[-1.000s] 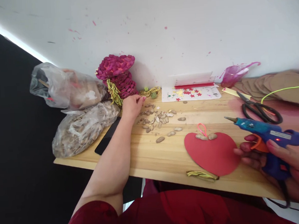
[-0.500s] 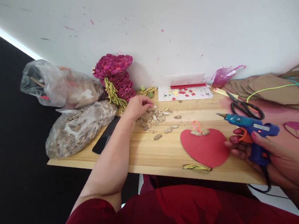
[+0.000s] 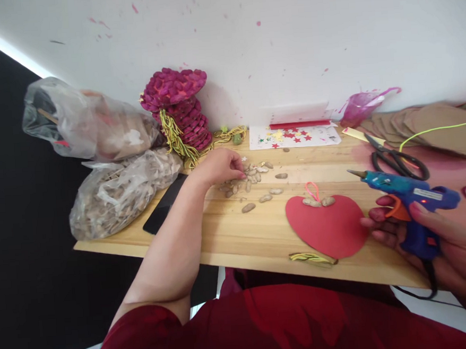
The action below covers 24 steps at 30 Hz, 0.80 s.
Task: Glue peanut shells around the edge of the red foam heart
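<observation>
My left hand [image 3: 218, 167] reaches over a scatter of peanut shells [image 3: 253, 179] on the wooden table [image 3: 237, 232], its fingers curled and pinching at the shells; what they grip is too small to make out. My right hand [image 3: 412, 231] is closed round a blue hot glue gun [image 3: 408, 198], whose nozzle points left above the table. A red paper heart [image 3: 329, 228] lies just left of that hand, with a pink loop and two shells stuck at its top.
Two clear plastic bags [image 3: 113, 167] of shells lie at the table's left end beside a dark phone [image 3: 164, 205]. A magenta shell ornament [image 3: 181, 111] stands against the wall. Black scissors [image 3: 397, 159], a star sticker sheet [image 3: 294, 136] and brown paper [image 3: 429, 129] lie at the back right.
My left hand has slid right from the ornament's base onto the pile of shells and curled its fingers. The right hand stays on the glue gun.
</observation>
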Each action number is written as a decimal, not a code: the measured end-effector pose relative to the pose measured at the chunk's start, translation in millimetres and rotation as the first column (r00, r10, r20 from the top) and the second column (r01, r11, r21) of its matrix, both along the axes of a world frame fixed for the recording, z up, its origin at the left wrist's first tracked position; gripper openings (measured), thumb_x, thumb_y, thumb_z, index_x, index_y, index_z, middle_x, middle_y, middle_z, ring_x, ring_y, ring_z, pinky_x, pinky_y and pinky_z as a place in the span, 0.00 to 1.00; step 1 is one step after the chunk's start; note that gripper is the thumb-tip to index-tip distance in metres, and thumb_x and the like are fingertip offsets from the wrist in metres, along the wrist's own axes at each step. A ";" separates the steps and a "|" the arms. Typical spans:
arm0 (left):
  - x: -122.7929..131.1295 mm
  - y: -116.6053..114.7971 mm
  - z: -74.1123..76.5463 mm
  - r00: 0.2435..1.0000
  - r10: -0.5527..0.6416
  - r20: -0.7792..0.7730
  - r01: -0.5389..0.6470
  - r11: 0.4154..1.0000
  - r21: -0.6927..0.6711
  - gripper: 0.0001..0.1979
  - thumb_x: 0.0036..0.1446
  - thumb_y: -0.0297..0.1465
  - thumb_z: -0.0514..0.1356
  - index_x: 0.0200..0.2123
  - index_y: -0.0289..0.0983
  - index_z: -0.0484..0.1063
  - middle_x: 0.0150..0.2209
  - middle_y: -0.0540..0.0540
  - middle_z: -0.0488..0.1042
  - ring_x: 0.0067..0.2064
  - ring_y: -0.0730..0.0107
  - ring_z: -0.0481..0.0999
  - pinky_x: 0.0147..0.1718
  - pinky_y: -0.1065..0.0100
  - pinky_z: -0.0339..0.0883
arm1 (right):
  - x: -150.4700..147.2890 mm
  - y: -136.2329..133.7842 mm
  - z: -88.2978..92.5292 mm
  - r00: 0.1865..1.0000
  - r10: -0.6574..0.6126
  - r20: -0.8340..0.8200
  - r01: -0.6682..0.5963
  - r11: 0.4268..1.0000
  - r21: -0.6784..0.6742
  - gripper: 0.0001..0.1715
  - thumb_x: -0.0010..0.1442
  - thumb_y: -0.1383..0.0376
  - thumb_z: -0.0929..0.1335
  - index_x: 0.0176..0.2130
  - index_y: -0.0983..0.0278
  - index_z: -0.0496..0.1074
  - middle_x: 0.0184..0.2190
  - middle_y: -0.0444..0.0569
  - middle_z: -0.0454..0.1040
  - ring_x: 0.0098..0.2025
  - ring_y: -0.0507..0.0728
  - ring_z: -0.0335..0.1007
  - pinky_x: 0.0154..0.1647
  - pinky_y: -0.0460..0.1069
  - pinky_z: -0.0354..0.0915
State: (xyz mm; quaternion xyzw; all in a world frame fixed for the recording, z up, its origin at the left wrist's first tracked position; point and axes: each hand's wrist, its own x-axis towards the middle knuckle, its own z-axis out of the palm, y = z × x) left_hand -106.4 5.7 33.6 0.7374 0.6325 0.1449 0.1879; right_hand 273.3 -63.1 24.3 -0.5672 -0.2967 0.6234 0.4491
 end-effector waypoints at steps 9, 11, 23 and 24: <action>32.8 -13.7 7.1 0.997 -0.070 0.021 0.065 0.982 0.177 0.02 0.53 0.25 0.65 0.28 0.36 0.76 0.28 0.50 0.77 0.30 0.71 0.73 0.31 0.70 0.61 | 8.8 0.8 -8.5 0.997 0.066 -0.049 -0.066 0.998 0.006 0.13 0.47 0.63 0.76 0.36 0.61 0.79 0.31 0.50 0.81 0.28 0.60 0.81 0.33 0.52 0.81; 44.3 -14.2 2.0 0.993 -0.116 -0.027 0.119 0.974 0.194 0.03 0.53 0.23 0.63 0.30 0.36 0.75 0.28 0.49 0.78 0.31 0.69 0.74 0.32 0.69 0.62 | 9.2 0.8 -7.7 0.997 0.065 -0.048 -0.066 0.998 -0.010 0.10 0.50 0.64 0.75 0.36 0.61 0.79 0.30 0.50 0.81 0.29 0.60 0.82 0.33 0.51 0.81; 81.4 -20.4 -9.7 0.818 -0.246 -0.520 0.433 0.858 0.275 0.09 0.67 0.25 0.54 0.40 0.32 0.75 0.36 0.39 0.77 0.41 0.58 0.75 0.40 0.62 0.66 | 14.1 -0.8 -10.0 0.989 0.098 -0.112 -0.098 0.995 0.004 0.16 0.46 0.62 0.79 0.37 0.62 0.80 0.32 0.50 0.82 0.31 0.60 0.82 0.34 0.51 0.81; 83.0 -21.7 -8.9 0.815 -0.250 -0.523 0.437 0.858 0.271 0.10 0.68 0.25 0.53 0.40 0.32 0.75 0.36 0.39 0.76 0.40 0.59 0.76 0.39 0.62 0.67 | 13.5 -0.5 -10.1 0.992 0.091 -0.089 -0.090 0.996 0.010 0.17 0.45 0.63 0.79 0.38 0.61 0.80 0.31 0.50 0.82 0.30 0.60 0.82 0.33 0.51 0.81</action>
